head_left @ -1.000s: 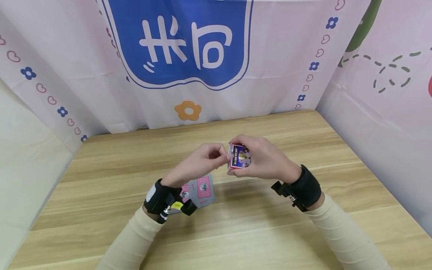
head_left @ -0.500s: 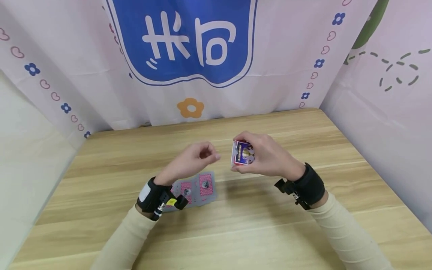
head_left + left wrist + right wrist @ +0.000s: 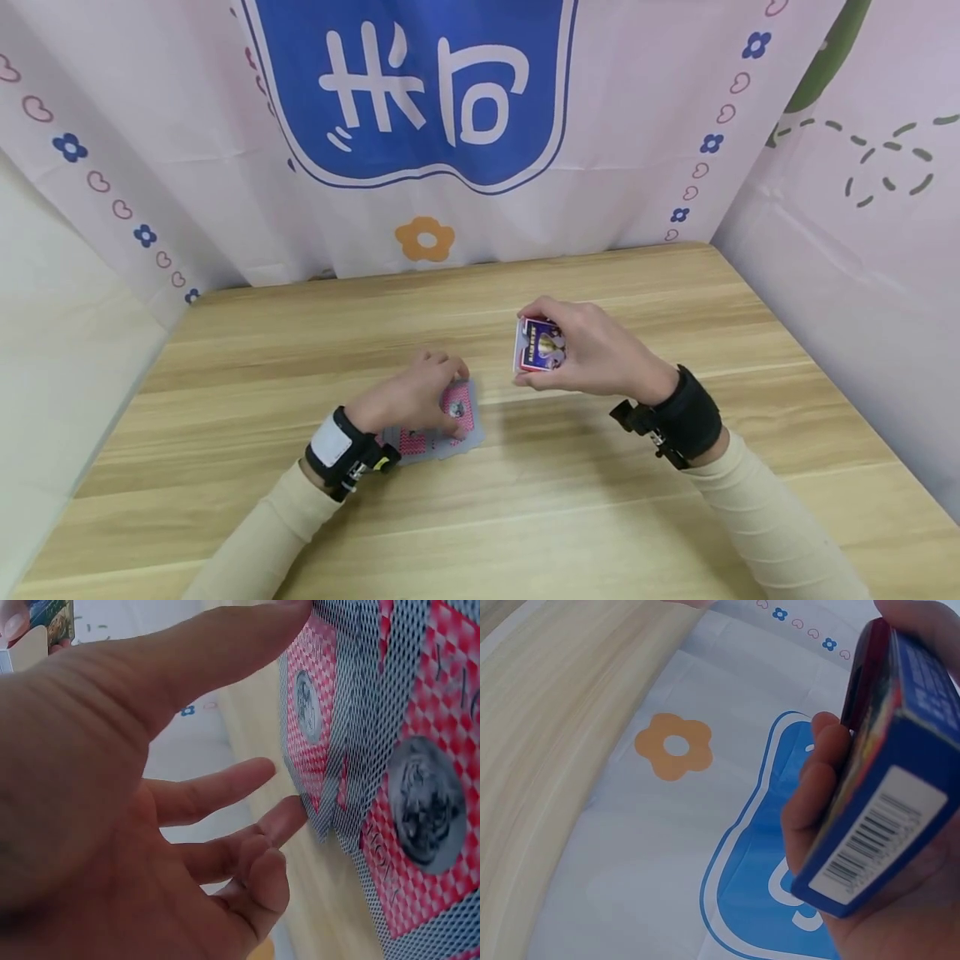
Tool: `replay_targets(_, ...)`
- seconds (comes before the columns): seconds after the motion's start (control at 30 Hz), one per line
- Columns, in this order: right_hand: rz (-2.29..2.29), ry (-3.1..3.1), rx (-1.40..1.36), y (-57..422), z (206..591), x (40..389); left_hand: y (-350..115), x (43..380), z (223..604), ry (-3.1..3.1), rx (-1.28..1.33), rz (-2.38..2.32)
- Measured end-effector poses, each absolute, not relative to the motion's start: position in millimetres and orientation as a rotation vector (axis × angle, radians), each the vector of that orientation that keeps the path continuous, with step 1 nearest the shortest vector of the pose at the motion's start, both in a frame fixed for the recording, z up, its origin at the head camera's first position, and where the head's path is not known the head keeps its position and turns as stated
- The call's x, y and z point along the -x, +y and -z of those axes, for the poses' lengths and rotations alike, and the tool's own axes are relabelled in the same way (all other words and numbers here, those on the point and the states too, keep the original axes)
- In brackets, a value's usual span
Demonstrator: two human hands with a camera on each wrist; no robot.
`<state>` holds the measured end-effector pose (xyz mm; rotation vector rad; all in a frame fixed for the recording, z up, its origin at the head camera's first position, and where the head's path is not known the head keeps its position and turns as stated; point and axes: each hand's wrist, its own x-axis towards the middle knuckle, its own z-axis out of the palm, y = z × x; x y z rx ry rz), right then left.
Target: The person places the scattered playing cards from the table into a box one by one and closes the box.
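Note:
Playing cards (image 3: 459, 407) with pink-and-white checked backs and grey borders lie spread on the table, overlapping one another. My left hand (image 3: 411, 395) is over them, thumb and fingers apart at their near and far sides. In the left wrist view the thumb tip overlaps a card (image 3: 424, 802), and the fingertips come close to the cards' edge. My right hand (image 3: 596, 346) grips a small card box (image 3: 542, 343) above the table, thumb on one side and fingers on the other. Its face is dark blue with a gold trophy; a barcode (image 3: 877, 832) shows on its blue end.
A wooden table (image 3: 600, 517) spans the work area. Behind it hangs a white cloth (image 3: 600, 192) with a blue emblem and an orange flower. More pale cloth (image 3: 847, 275) stands along the right side.
My left hand has drawn away from the box, moving left and down to the cards, and its fingers have spread. My right hand still holds the box in nearly the same place.

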<state>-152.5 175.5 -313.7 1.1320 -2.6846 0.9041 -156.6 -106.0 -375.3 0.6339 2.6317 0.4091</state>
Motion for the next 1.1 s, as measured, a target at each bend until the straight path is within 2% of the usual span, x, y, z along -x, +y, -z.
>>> replay_targets(0.23, -0.888, -2.685, -1.150, 174, 314, 153, -108, 157, 372, 2.623, -0.655, -0.450)
replay_targets(0.4, -0.864, -2.683, -1.161, 172, 316, 153, -119, 157, 357, 2.442, -0.751, -0.746)
replay_targets(0.7, -0.843, -2.722, -1.183, 170, 319, 152, -115, 144, 320, 2.282, -0.488, -1.444)
replay_targets(1.1, -0.888, -2.737, -1.231, 166, 318, 151, -94, 132, 317, 2.277, -0.357, -1.621)
